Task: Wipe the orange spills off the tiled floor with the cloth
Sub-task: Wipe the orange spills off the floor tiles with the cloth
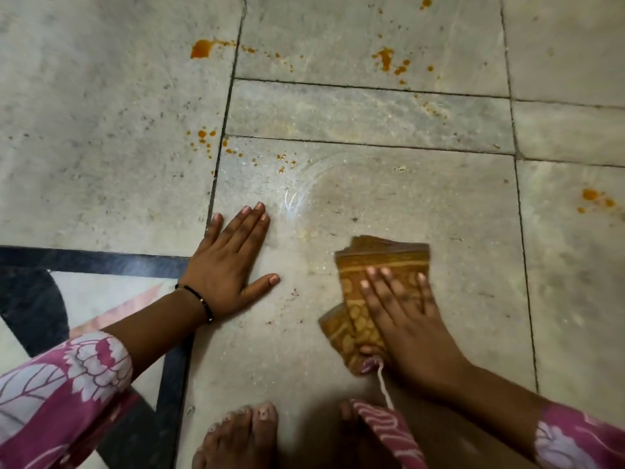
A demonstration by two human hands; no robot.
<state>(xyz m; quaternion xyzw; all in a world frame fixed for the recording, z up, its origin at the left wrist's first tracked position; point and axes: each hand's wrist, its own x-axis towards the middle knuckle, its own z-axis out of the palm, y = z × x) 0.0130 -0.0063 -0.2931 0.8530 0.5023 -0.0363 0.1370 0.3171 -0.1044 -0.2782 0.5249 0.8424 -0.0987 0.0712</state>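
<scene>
**Wiping under way, with most of the orange spots out of reach for now**

Pressing down through straight, spread fingers, the right hand [402, 319] lies flat on the folded cloth [378, 265], which sits on the tiled floor [422, 198] just ahead of the person's bare toes [250, 421]. It is not clenched round the fabric; the palm and fingers pin it, which suits a sliding stroke better than a pinch would. The cloth's edges look blurred, so it is probably in motion. It is already stained orange-brown, and a loose thread [384, 384] trails from its near corner.

The left hand [233, 262] holds nothing. It is released and planted palm-down on the same tile, fingers extended, well apart from the cloth. Judged from the crouched stance, it serves as a prop, carrying weight so the other arm can reach.

Only the head view is given. In it, the tile around the cloth carries a wet, streaky sheen with few marks, while orange spills remain farther off: a blot [201, 49] at upper left, a cluster [389, 60] at upper centre, small drops [203, 137] by the grout line beyond the left fingertips, and a patch [595, 198] at far right. The nearest drops lie ahead and to the left of the cloth, so the job looks far from finished. A dark border strip [101, 257] edges the floor at the left.
</scene>
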